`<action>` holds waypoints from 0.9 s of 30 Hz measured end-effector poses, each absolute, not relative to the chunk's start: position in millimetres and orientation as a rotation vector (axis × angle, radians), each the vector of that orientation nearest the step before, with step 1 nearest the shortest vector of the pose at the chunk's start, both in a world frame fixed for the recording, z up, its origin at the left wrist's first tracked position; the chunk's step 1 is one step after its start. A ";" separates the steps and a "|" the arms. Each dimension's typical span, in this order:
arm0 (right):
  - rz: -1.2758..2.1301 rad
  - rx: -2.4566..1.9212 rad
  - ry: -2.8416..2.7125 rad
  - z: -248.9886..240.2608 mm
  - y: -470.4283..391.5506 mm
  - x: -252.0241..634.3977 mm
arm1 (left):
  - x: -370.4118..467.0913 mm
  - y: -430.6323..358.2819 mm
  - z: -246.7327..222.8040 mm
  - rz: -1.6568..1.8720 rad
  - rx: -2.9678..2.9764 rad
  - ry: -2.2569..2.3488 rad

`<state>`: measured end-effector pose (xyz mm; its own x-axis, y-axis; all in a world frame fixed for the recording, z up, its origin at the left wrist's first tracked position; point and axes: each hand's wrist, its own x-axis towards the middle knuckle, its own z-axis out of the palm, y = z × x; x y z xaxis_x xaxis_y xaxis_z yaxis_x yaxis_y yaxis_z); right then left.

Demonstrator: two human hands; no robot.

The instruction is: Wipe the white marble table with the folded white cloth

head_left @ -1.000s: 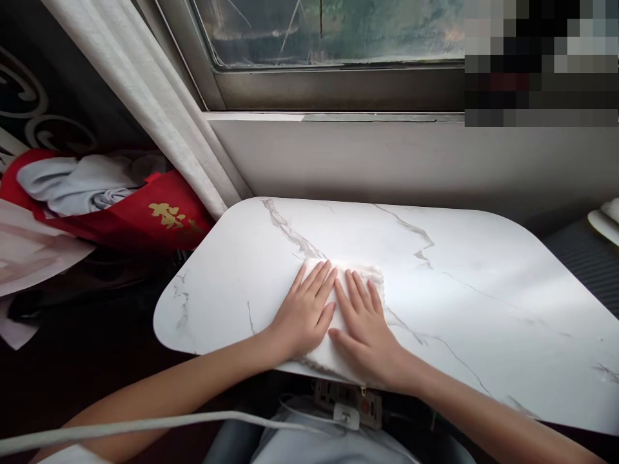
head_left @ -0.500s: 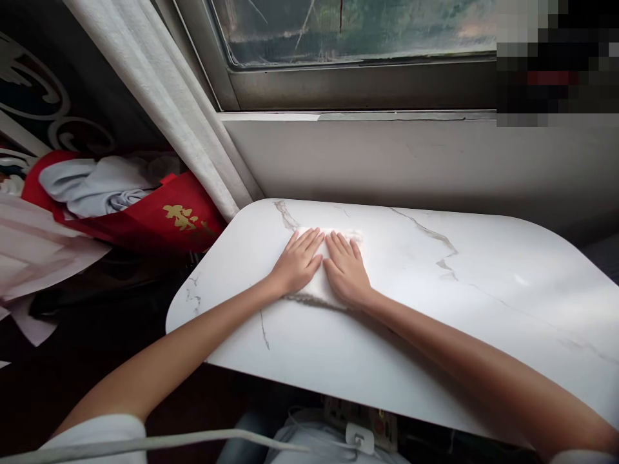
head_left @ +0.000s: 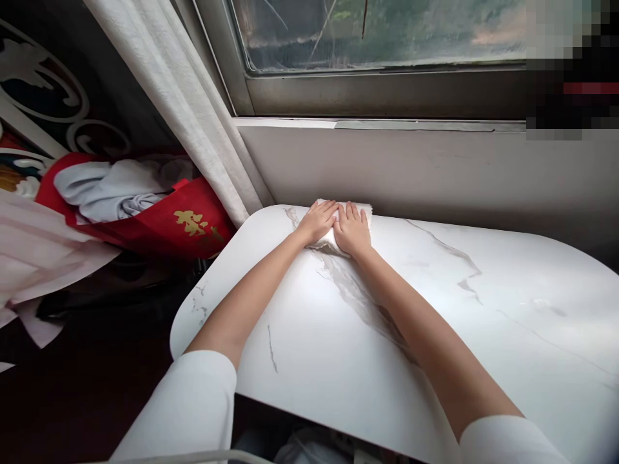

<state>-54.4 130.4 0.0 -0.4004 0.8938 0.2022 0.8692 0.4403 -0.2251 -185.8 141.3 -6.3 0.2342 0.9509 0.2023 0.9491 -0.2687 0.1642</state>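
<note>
A folded white cloth (head_left: 329,240) lies on the white marble-patterned table (head_left: 309,335), at its far edge by the wall. My left hand (head_left: 318,221) presses flat on the cloth's left part, fingers stretched out and pointing right and away from me. Beside it, my right hand (head_left: 353,229) rests on the right part with fingers spread forward. The two hands nearly touch, and both cover much of the cloth. Neither hand is wrapped round anything.
Behind the table stand a grey wall (head_left: 396,167) and a window (head_left: 387,32). A pale curtain (head_left: 178,96) hangs at the left, next to a red bag (head_left: 159,225) with grey clothes (head_left: 116,183). A white cable (head_left: 203,456) crosses the bottom.
Both hands and the cloth have moved away from me, from the middle of the table to its far edge. My arms are stretched further out, and the view has shifted slightly.
</note>
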 end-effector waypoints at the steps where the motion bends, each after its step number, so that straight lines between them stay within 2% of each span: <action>1: 0.121 -1.517 -2.411 0.3 128.8 -54.0 | -185.4 139.1 -6.2 0.408 2.466 1.899; 9: 0.218 -1.471 -2.504 4.4 72.2 -49.6 | -188.1 70.4 -2.7 0.397 2.500 1.879; 20: 0.846 -1.092 -2.778 24.2 -77.2 -48.8 | -212.4 -102.9 8.3 0.460 2.516 1.755; 27: 1.155 -0.987 -2.712 33.9 -117.4 -55.5 | -225.7 -147.1 11.9 0.424 2.488 1.754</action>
<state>-55.5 -117.4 33.9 -0.7978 0.5662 -0.2073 0.5417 0.5223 -0.6586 -225.7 -147.1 11.9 0.3116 0.9322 0.1842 0.9134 -0.3473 0.2122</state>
